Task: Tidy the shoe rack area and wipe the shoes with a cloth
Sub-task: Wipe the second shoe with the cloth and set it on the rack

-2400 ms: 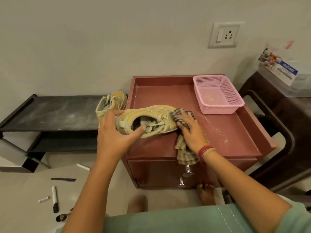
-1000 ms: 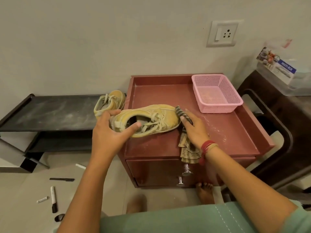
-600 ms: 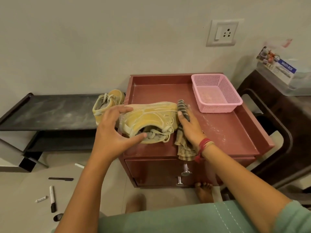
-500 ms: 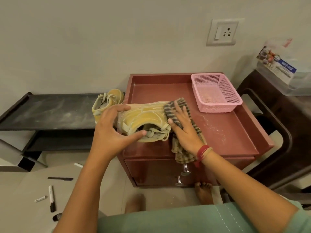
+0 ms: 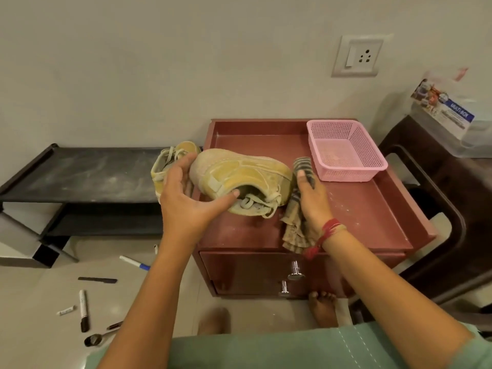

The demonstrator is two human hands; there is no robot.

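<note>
Shoe-wiping stage at a low cabinet. A dusty yellow lace-up fabric sneaker [image 5: 247,174] is gripped by the left hand [image 5: 186,201]. The thumb is hooked at the rim of the opening and the fingers are curled over the heel end. The sneaker is tipped onto its side, with the opening and loose laces turned toward the person. It is held at the top of a red-brown wooden cabinet [image 5: 367,214]; whether its lower edge touches that top cannot be told.

A brown-and-grey striped cloth [image 5: 292,230] is held in the right hand [image 5: 312,206] and pressed against the toe end of the sneaker. The upper end of the cloth stands above the thumb. The lower end hangs below the palm, beside the wrist, down to the cabinet's front edge. A red thread band [image 5: 328,230] is worn on that wrist.

Just beyond the fingers of the left hand, a second yellow sneaker [image 5: 165,166] is seen on the end of a black two-tier shoe rack [image 5: 80,174], which extends to that hand's left. Beyond the right hand and slightly to its right, a pink perforated plastic basket [image 5: 346,153] is set on the cabinet top. Below and left of the left forearm, black and white marker pens [image 5: 83,310] are scattered on the floor.
</note>
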